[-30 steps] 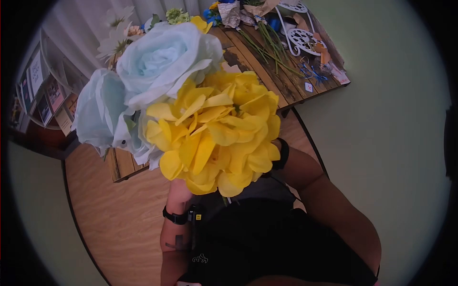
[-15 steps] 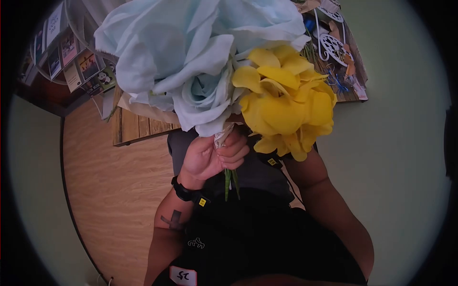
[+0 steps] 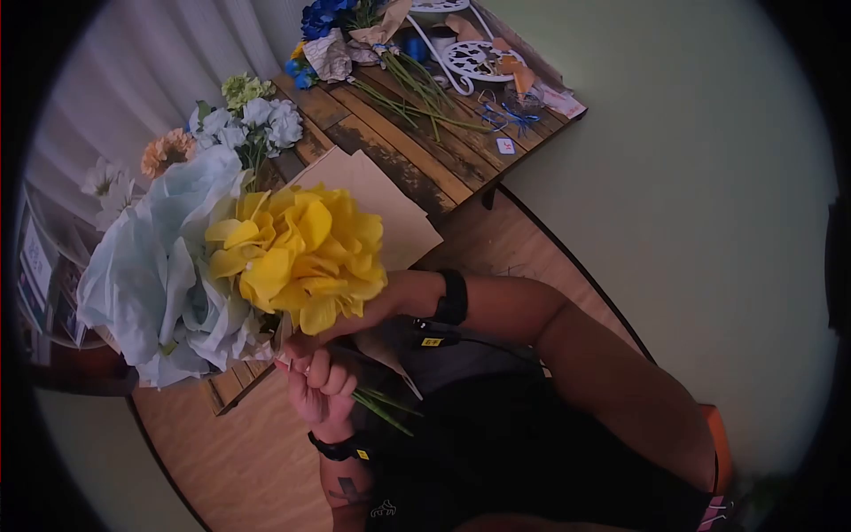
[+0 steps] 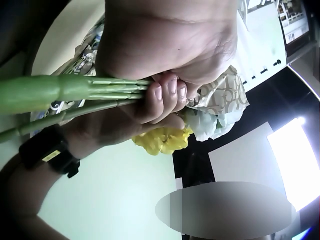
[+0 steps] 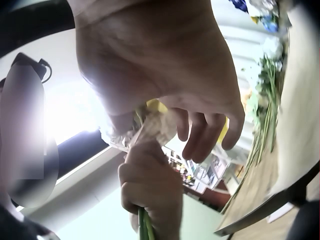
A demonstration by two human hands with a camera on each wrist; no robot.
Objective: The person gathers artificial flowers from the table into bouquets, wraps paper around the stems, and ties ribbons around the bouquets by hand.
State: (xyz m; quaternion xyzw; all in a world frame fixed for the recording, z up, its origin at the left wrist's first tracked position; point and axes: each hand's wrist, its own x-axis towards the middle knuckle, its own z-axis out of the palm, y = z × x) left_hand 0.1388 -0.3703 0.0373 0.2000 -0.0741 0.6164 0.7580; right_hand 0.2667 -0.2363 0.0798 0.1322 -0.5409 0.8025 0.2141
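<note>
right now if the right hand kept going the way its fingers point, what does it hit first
Probably the yellow flower: the right hand reaches left under the bouquet, just above the left hand gripping the green stems. Depth is unclear, so it may already touch the wrapped base.
</note>
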